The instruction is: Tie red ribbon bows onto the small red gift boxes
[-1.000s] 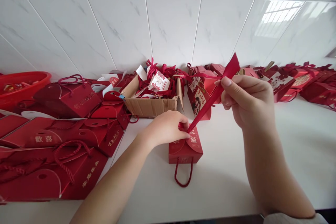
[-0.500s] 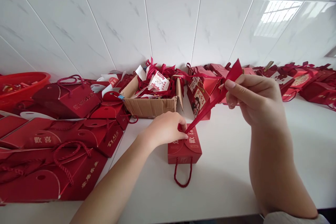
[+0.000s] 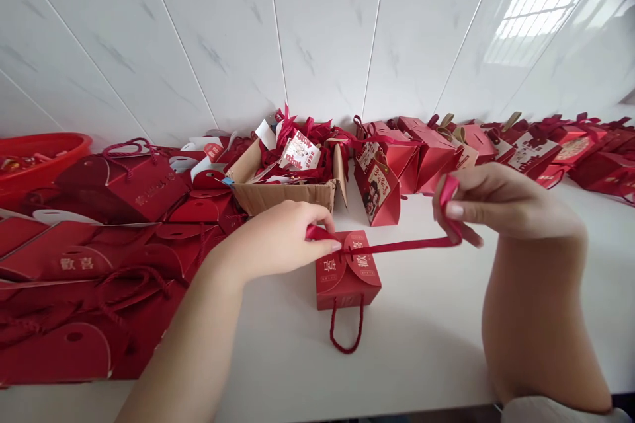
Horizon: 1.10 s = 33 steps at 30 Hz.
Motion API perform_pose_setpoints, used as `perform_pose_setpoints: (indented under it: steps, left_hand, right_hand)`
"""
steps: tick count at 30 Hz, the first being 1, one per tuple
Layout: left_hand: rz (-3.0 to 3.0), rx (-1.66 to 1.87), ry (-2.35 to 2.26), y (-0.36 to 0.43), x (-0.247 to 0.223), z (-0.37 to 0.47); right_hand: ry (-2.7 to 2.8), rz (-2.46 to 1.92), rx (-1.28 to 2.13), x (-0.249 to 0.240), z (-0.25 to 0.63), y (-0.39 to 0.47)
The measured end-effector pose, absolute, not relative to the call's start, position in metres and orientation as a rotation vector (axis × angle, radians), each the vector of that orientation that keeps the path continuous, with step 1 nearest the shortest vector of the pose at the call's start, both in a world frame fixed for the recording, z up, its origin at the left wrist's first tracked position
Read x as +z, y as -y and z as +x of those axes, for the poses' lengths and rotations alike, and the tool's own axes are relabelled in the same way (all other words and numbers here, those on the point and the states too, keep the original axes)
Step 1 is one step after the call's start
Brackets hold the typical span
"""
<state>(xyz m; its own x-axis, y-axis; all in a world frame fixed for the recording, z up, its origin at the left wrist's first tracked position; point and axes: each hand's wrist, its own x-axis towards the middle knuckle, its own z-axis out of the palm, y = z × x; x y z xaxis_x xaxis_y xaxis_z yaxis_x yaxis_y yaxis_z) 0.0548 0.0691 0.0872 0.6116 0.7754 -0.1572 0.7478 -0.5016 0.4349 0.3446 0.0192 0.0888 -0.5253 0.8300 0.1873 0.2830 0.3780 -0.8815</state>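
A small red gift box (image 3: 347,284) with gold characters stands on the white table, its cord handle (image 3: 346,347) lying toward me. A dark red ribbon (image 3: 401,246) runs through the slots in the box's top flaps and stretches taut to the right. My left hand (image 3: 292,238) is closed, pinching the ribbon's left part just over the box top. Out to the right, my right hand (image 3: 491,205) grips the ribbon's other end between thumb and fingers, with a loop of it folded over the fingers.
Behind the gift box sits a cardboard carton (image 3: 288,197) filled with ribbons and printed tags. Red boxes (image 3: 74,258) with cord handles are piled at left, near a red plastic basin (image 3: 44,158). Finished-looking red boxes (image 3: 436,152) line the tiled wall (image 3: 322,46) at right.
My right hand has moved down and right, pulling the ribbon from a steep slant to nearly level. My left hand has shifted a little left, holding the ribbon's other side.
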Motion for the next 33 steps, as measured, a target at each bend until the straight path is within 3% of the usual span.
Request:
perform_pose_setpoints:
  steps: [7,15,33]
  left_hand:
    - [2.470,-0.262,-1.324,-0.076,0.073,0.065]
    - [2.402,-0.278,-1.287,-0.084,0.074,0.058]
    - [2.255,-0.277,-1.221,-0.090,0.094,0.027]
  right_hand:
    - [2.468,-1.377,1.145,0.091,0.338,-0.020]
    - [2.564,-1.652,1.202,0.077,0.338,-0.035]
    - [2.485,-1.668,1.437,0.061,0.346,-0.059]
